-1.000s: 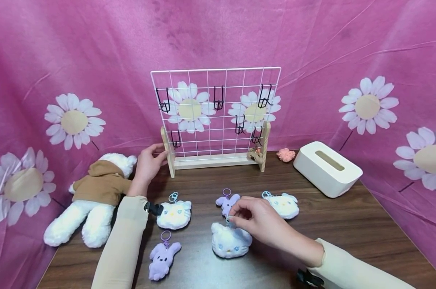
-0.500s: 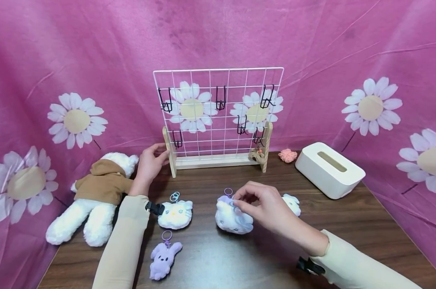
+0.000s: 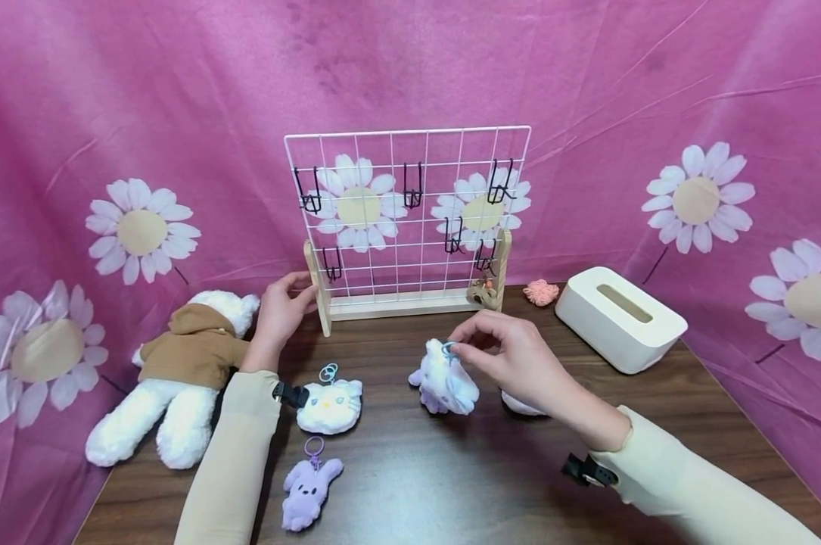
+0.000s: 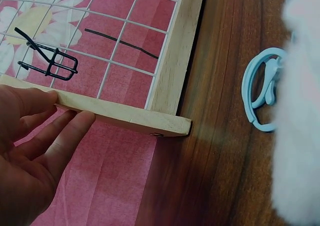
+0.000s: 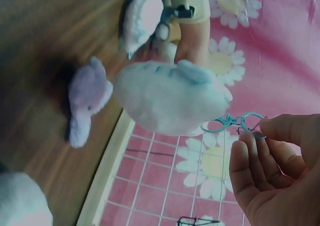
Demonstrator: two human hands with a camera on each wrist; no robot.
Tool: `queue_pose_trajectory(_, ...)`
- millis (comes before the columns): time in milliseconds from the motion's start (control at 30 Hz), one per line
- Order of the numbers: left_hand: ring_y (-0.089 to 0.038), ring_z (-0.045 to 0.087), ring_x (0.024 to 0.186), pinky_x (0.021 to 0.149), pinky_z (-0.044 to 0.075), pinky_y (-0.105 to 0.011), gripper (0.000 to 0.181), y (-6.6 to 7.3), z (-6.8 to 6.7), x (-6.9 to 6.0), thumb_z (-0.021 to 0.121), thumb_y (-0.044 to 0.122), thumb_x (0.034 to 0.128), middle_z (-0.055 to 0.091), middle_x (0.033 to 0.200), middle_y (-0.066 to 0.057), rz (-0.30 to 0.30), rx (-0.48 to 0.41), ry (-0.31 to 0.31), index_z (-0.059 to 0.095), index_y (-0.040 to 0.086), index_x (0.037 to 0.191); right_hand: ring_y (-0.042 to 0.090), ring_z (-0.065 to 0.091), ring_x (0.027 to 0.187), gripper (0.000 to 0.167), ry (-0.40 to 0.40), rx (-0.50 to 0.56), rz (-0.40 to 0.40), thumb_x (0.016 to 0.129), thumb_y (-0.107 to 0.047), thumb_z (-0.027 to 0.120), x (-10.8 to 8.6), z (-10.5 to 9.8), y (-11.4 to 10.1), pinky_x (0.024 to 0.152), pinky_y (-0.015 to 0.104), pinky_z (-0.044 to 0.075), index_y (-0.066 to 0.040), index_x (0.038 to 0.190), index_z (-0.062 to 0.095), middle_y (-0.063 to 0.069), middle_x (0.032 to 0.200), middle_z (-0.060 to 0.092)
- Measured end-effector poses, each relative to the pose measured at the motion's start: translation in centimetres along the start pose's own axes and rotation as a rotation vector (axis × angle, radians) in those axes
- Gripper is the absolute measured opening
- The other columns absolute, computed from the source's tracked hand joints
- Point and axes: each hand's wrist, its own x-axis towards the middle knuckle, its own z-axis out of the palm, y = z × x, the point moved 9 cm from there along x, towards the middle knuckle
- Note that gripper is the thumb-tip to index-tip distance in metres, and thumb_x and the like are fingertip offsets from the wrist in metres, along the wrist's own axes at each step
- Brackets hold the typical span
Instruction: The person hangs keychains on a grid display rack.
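Observation:
My right hand (image 3: 515, 356) pinches the light-blue ring (image 5: 252, 120) of a white plush cat keychain (image 3: 449, 382), which hangs tilted above the table. In the right wrist view the plush (image 5: 170, 97) dangles from that ring, clear of the purple plush (image 5: 89, 101) on the table. My left hand (image 3: 282, 310) holds the wooden side post (image 3: 318, 291) of the white grid rack (image 3: 410, 284); in the left wrist view its thumb and fingers (image 4: 75, 131) lie on both sides of the wood (image 4: 120, 111). Black hooks (image 3: 413, 195) hang on the grid.
A white cat plush (image 3: 330, 406) and a purple plush (image 3: 304, 496) lie left of centre. Another white plush (image 3: 521, 406) is partly behind my right hand. The brown-clothed bear (image 3: 195, 344) lies left; a tissue box (image 3: 621, 318) and pink pompom (image 3: 541, 292) are at the right.
My right hand has lifted the white cat plush off the table and moved it toward the rack, now partly covering the purple plush behind. The left hand has stayed at the post.

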Motion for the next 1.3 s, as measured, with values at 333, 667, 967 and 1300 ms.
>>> queue_pose_trajectory(333,-0.043,0.076,0.12,0.086,0.072,-0.019,0.042,0.0,-0.1,0.0,0.066,0.013,0.1138,0.071,0.139,-0.033,-0.008,0.003,0.002,0.063,-0.006,0.152,0.012,0.067,0.083,0.005,0.011,-0.029,0.07,0.105,-0.015,0.081,2.4,-1.8,1.5,0.069,0.019,0.059,-0.015,0.109,0.084,0.001,0.1,0.079)
queue_pose_trajectory(667,-0.043,0.076,0.122,0.089,0.073,-0.022,0.043,-0.1,0.0,-0.1,0.066,0.014,0.1138,0.071,0.139,-0.032,-0.013,0.011,0.001,0.064,-0.005,0.152,0.009,0.065,0.078,0.009,0.036,-0.031,0.061,0.107,-0.016,0.078,5.4,-3.2,3.1,0.064,0.016,0.057,-0.012,0.114,0.083,0.009,0.11,0.081)
queue_pose_trajectory(967,-0.044,0.076,0.121,0.088,0.073,-0.022,0.043,-0.1,0.0,0.0,0.066,0.013,0.1139,0.07,0.14,-0.032,-0.014,0.013,0.003,0.063,-0.005,0.153,0.011,0.061,0.076,0.011,0.083,-0.065,0.034,0.107,-0.019,0.079,7.9,-4.4,3.7,0.061,0.017,0.049,-0.014,0.116,0.084,0.008,0.094,0.078)
queue_pose_trajectory(1300,-0.041,0.076,0.119,0.089,0.073,-0.023,0.042,0.0,-0.1,0.0,0.067,0.014,0.1136,0.071,0.139,-0.032,-0.006,0.014,0.003,0.065,-0.005,0.151,0.013,0.066,0.08,0.015,0.098,-0.057,0.087,0.109,-0.02,0.077,9.5,-5.1,5.4,0.062,0.016,0.051,-0.012,0.119,0.084,0.012,0.098,0.081)
